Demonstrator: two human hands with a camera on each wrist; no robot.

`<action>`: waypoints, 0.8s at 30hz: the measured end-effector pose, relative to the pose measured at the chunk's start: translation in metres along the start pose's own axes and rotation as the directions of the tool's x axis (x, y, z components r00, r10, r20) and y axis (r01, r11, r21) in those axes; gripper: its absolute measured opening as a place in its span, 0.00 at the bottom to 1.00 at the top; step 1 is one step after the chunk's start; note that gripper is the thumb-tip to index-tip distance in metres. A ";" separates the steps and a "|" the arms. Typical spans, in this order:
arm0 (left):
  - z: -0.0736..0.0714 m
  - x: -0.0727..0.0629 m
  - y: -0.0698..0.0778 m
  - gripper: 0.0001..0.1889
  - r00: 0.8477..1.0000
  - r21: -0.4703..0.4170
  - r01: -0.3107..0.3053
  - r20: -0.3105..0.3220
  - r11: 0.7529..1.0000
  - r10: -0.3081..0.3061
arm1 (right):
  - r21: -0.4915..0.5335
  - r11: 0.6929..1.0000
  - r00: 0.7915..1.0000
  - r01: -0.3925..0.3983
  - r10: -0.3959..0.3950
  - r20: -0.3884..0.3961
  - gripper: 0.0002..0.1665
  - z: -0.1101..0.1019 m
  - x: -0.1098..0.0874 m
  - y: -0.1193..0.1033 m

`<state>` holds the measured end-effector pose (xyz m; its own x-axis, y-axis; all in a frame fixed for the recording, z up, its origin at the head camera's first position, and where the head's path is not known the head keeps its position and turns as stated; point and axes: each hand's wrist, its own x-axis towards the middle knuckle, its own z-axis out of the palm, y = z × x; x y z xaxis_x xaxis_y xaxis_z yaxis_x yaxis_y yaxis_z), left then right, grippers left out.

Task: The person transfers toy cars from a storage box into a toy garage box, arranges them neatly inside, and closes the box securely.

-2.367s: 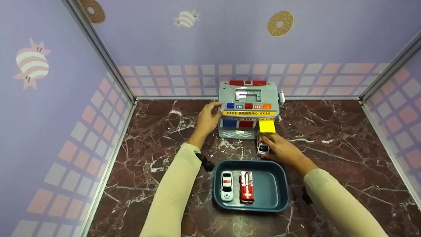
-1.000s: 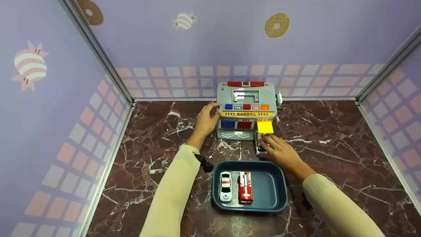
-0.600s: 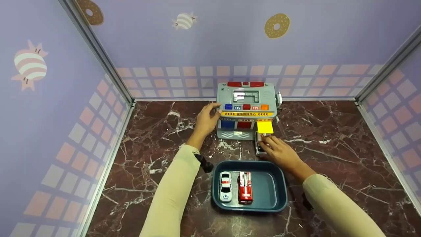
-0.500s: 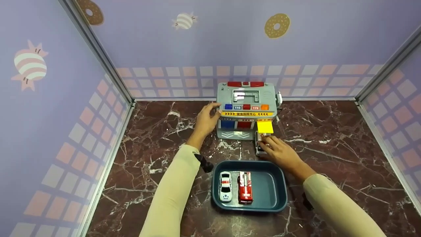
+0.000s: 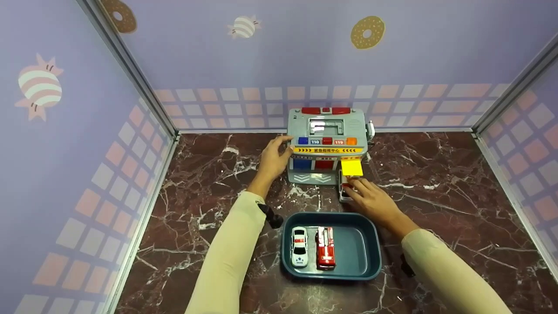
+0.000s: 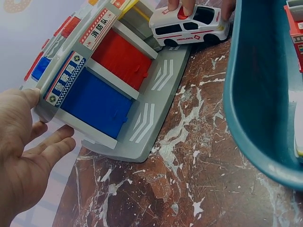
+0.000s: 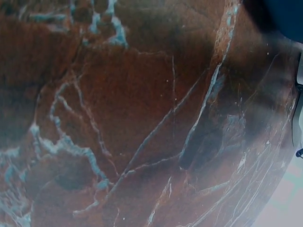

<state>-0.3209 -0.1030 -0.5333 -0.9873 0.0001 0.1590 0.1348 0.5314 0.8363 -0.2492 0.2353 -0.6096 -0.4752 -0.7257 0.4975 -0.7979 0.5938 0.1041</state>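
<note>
A grey toy rescue-station garage [image 5: 356, 125] stands near the back wall, with blue and red doors lowered and a yellow door [image 5: 351, 168] raised. My left hand [image 5: 273, 159] touches its left side, fingers relaxed; in the left wrist view the thumb of that hand [image 6: 23, 161] lies at the front corner. Below the yellow door is a white toy ambulance [image 6: 189, 29], rear end inside the bay, nose outward. My right hand [image 5: 375, 203] grips it from above, fingertips on the roof and thumb at the nose. The right wrist view shows no hand.
A dark teal tray [image 5: 354, 250] sits in front of the garage, holding a white toy police car [image 5: 299, 247] and a red toy fire engine [image 5: 325, 249]. Purple walls [image 5: 209, 56] enclose the dark red marbled tabletop [image 5: 209, 174] at the back and sides.
My right hand has shifted from beside the ambulance to over its roof, and the ambulance has slid slightly backward into the yellow-door bay. The left hand stays at the garage's side.
</note>
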 end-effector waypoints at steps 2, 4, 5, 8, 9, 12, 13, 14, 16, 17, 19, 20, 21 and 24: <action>0.000 0.000 -0.001 0.18 1.000 0.002 -0.003 -0.004 1.000 0.003 | -0.003 1.000 1.000 -0.002 0.002 0.002 0.27 0.000 0.001 0.000; 0.001 0.000 -0.001 0.18 1.000 0.004 -0.002 -0.008 1.000 0.002 | -0.010 1.000 1.000 -0.001 0.001 0.005 0.26 0.001 0.001 0.000; 0.001 0.000 -0.002 0.18 1.000 0.005 -0.002 -0.010 1.000 0.002 | -0.016 1.000 1.000 0.001 -0.001 0.005 0.25 0.001 0.001 0.000; 0.001 0.000 -0.002 0.18 1.000 0.007 0.003 -0.009 1.000 -0.003 | -0.037 0.999 1.000 0.009 -0.009 0.005 0.22 0.001 0.002 0.000; 0.001 0.000 -0.002 0.18 1.000 0.009 0.005 -0.007 1.000 -0.005 | -0.045 0.999 1.000 0.013 -0.012 0.003 0.22 0.002 0.002 0.000; 0.002 0.000 -0.001 0.18 1.000 0.012 0.005 -0.006 1.000 -0.005 | -0.077 0.997 1.000 0.024 -0.024 -0.005 0.20 0.003 0.002 0.000; 0.001 0.000 -0.001 0.18 1.000 0.013 0.004 -0.006 1.000 -0.004 | -0.091 0.995 1.000 0.028 -0.029 -0.009 0.20 0.004 0.002 0.000; 0.001 0.000 -0.001 0.18 1.000 0.014 0.002 -0.006 1.000 -0.002 | -0.101 0.994 0.999 0.031 -0.032 -0.013 0.20 0.004 0.001 0.000; 0.001 0.000 -0.001 0.18 1.000 0.013 -0.002 -0.007 1.000 0.002 | -0.117 0.993 0.999 0.034 -0.036 -0.018 0.19 0.005 0.001 0.000; 0.001 0.000 -0.001 0.18 1.000 0.014 -0.003 -0.007 1.000 0.003 | -0.123 0.992 0.999 0.034 -0.037 -0.020 0.18 0.006 0.001 0.000; 0.001 0.000 -0.002 0.18 1.000 0.014 -0.005 -0.010 1.000 0.005 | -0.125 0.992 0.999 0.035 -0.038 -0.024 0.18 0.007 0.001 0.001; 0.001 0.000 -0.002 0.18 1.000 0.013 -0.006 -0.012 1.000 0.006 | -0.124 0.992 0.999 0.035 -0.038 -0.022 0.18 0.007 0.001 0.001; 0.001 0.000 -0.002 0.18 1.000 0.013 -0.004 -0.013 1.000 0.005 | -0.125 0.991 0.999 0.035 -0.038 -0.021 0.18 0.007 0.001 0.001; 0.001 0.000 -0.002 0.18 1.000 0.010 0.002 -0.016 1.000 -0.002 | -0.132 0.990 0.999 0.041 -0.043 -0.009 0.19 0.007 -0.001 0.001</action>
<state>-0.3209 -0.1034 -0.5357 -0.9861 -0.0141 0.1655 0.1318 0.5402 0.8312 -0.2523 0.2341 -0.6154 -0.4375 -0.7474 0.5001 -0.7608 0.6041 0.2372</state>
